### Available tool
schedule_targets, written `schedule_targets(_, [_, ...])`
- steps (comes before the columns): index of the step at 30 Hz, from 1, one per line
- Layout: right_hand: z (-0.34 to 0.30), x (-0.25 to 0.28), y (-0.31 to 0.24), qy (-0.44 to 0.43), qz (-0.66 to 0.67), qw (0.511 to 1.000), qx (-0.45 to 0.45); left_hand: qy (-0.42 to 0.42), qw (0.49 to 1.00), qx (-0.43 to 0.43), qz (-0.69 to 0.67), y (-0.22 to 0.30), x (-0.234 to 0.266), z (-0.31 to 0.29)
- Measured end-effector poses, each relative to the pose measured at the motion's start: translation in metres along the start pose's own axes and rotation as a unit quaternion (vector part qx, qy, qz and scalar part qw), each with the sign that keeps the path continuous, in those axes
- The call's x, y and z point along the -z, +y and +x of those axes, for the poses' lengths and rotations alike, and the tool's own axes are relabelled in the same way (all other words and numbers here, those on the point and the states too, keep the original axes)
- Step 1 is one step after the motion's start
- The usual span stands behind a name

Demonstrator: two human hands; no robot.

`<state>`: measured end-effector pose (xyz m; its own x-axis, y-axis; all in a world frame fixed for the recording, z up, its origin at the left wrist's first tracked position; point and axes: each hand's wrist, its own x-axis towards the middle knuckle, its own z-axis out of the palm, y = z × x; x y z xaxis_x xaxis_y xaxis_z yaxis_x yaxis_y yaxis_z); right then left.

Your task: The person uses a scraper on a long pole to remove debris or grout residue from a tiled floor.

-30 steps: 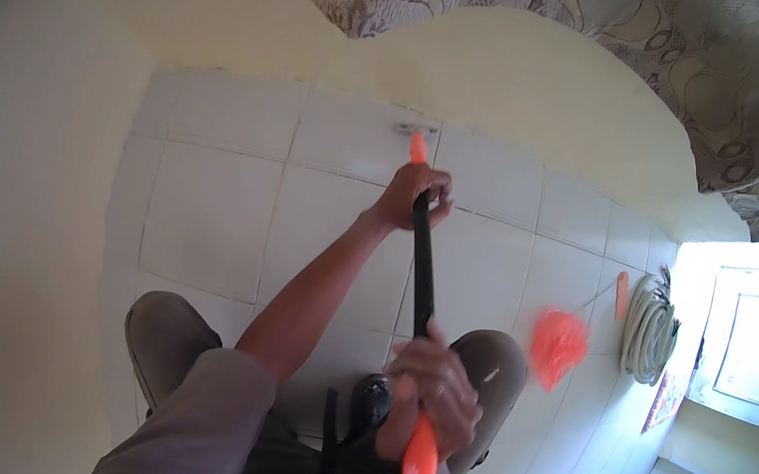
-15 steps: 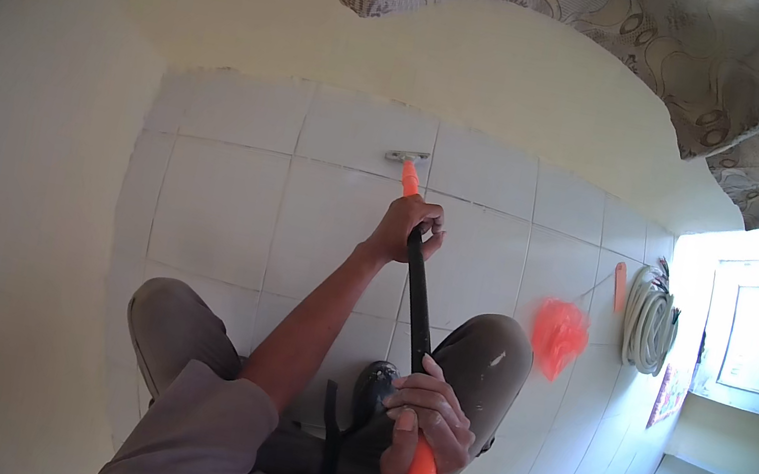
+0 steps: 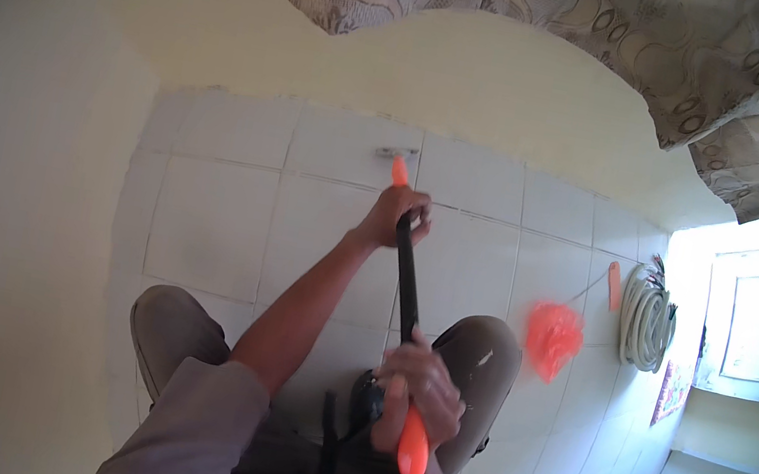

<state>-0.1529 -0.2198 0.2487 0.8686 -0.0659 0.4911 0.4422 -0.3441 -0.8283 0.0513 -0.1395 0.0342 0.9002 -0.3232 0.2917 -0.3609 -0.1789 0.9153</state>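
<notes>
A long-handled scraper point(image 3: 408, 278) with a black shaft, orange end pieces and a flat metal head slants away from me. Its head point(image 3: 397, 153) is at the white tiles close to the far wall, left of a tile joint. My left hand point(image 3: 394, 214) is closed round the shaft near the head, just behind the orange neck. Lower down, my right hand point(image 3: 421, 392) wraps round the shaft just above the orange grip end point(image 3: 413, 451). The right hand is slightly blurred.
A patterned curtain point(image 3: 543, 2) hangs over the cream wall point(image 3: 348, 69). To the right lie a crumpled orange-red plastic bag point(image 3: 552, 339), an orange strip-like piece point(image 3: 613, 286) and a coil of pale cable point(image 3: 647, 320). My bent knees point(image 3: 175, 333) flank the shaft.
The scraper has slid forward over the tiles, its head now nearer the far wall. Both hands moved forward with it, still gripping. My view has shifted slightly.
</notes>
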Motion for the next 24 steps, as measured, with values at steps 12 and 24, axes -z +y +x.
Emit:
schedule_targets(12, [0.008, 0.035, -0.012, -0.033, -0.013, 0.998, -0.049, 0.020, 0.998, -0.036, -0.040, 0.013, -0.029, 0.008])
schedule_targets(24, [0.039, -0.001, 0.016, -0.050, -0.064, 0.996, -0.019, -0.007, 0.996, -0.016, -0.085, -0.011, -0.012, 0.053])
